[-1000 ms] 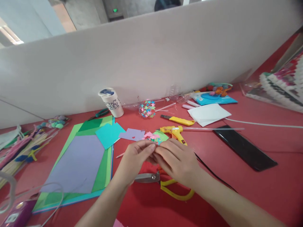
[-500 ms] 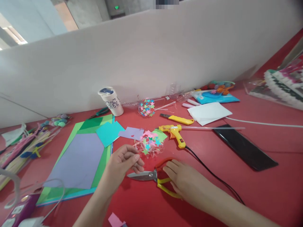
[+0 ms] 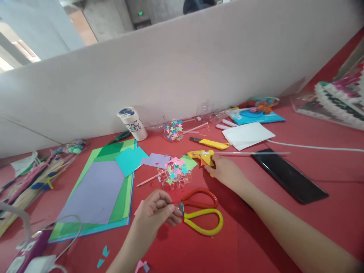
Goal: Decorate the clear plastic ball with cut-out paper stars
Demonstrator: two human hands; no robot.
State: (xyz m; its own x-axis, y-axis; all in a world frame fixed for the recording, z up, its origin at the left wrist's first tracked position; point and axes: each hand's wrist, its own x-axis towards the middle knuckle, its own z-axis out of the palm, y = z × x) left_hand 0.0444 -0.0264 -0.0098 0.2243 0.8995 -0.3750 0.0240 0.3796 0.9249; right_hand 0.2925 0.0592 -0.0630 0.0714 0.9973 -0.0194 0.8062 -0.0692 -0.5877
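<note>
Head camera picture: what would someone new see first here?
Probably the right hand gripping the yellow glue gun in the middle of the red table. Just left of it sits a clear ball covered in colourful paper stars. Nearer the camera, the left hand pinches something small over the blades of the red and yellow scissors.

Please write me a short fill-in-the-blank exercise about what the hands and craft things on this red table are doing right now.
1. The right hand grips the yellow ____ gun.
2. The scissors have one red handle loop and one ____ loop.
3. The left hand hovers over the scissors' ____.
4. The clear ball beside the pencil is covered in paper ____.

Missing words: glue; yellow; blades; stars
</note>
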